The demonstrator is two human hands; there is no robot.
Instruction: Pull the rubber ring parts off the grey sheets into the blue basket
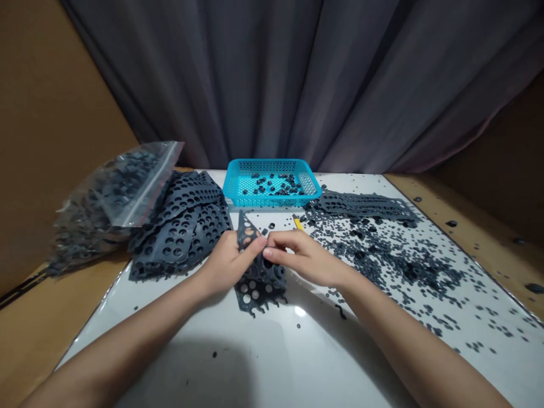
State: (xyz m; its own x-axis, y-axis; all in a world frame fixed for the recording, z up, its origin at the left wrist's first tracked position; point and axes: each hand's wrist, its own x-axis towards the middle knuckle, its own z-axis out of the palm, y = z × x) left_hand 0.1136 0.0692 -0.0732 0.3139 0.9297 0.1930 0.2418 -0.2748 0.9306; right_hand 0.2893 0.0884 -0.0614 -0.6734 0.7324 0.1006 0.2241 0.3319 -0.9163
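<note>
A dark grey rubber sheet punched with round holes (255, 290) is bent up between my two hands over the middle of the white table. My left hand (232, 258) is closed on its left side, thumb pressed along the top. At the sheet's upper right edge, my right hand (304, 256) is closed in a pinch, its thumb and forefinger meeting by a dark round piece. Whether that piece is still joined to the sheet I cannot tell. My fingers hide part of the sheet.
Behind my hands stands a turquoise basket (232, 198) with small black pieces inside. To the left are stacked perforated sheets (182, 218) and a clear zip bag (114, 198) of dark pieces. Small discs (408, 269) and stripped sheets (365, 205) cover the right. A grey curtain (263, 79) hangs behind.
</note>
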